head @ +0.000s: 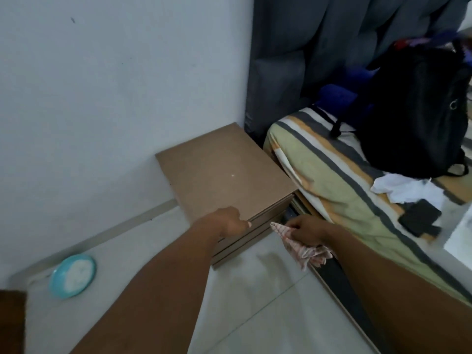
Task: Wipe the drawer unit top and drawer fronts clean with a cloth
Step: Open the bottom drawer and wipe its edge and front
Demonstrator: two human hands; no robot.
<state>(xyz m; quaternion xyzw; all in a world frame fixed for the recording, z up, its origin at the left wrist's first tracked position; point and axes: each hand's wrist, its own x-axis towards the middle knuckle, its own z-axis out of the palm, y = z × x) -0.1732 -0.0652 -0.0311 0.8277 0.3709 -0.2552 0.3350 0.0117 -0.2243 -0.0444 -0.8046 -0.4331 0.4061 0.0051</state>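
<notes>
Head view shows your left hand (227, 222) at the front top edge of the brown drawer unit (224, 169), which stands on the floor between the wall (115, 85) and the bed (332, 180). Its fingers curl down over that edge and seem to grip the top drawer front, though blur leaves this unsure. Your right hand (305, 229) clutches a bunched striped cloth (304, 252) just beside the unit's front right corner.

Dim, flat, bluish light leaves only faint shadows on the floor (255, 315). Everything looks soft and smeared; the black backpack (413, 111) shows no detail, and lines bow near the edges
</notes>
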